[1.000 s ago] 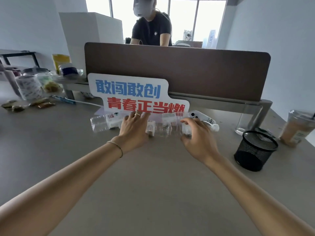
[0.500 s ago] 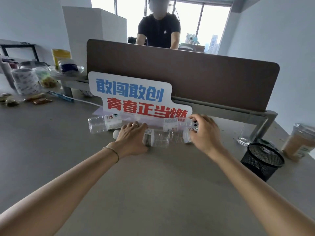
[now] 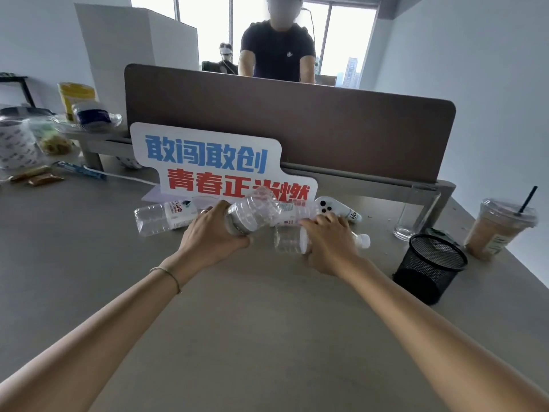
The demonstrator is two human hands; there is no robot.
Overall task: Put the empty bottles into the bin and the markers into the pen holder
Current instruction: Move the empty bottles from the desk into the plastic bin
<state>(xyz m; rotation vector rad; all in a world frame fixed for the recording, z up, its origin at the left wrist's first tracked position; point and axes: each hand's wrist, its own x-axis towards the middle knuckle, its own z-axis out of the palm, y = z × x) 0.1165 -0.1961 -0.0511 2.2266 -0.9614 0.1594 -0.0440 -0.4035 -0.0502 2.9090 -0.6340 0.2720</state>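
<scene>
Several clear empty plastic bottles lie in front of a white sign on the grey desk (image 3: 267, 337). My left hand (image 3: 208, 236) grips one bottle (image 3: 252, 212) and holds it tilted above the desk. My right hand (image 3: 326, 242) is closed over another bottle (image 3: 289, 240) that lies on the desk, white cap (image 3: 364, 240) pointing right. A third bottle (image 3: 163, 217) lies to the left of my left hand, and one more (image 3: 292, 211) rests behind my hands. A black mesh pen holder (image 3: 430, 270) stands to the right. No markers or bin are visible.
A white sign (image 3: 208, 162) with blue and red characters leans on a brown divider (image 3: 297, 126). A white device (image 3: 335, 208), a clear glass (image 3: 413, 215) and an iced coffee cup (image 3: 502, 230) sit at the right. Snacks and containers (image 3: 44, 138) crowd the left. A person stands behind the divider.
My left hand has lifted its bottle off the desk and tilted it. My right hand has moved down from the rear bottles onto the near bottle.
</scene>
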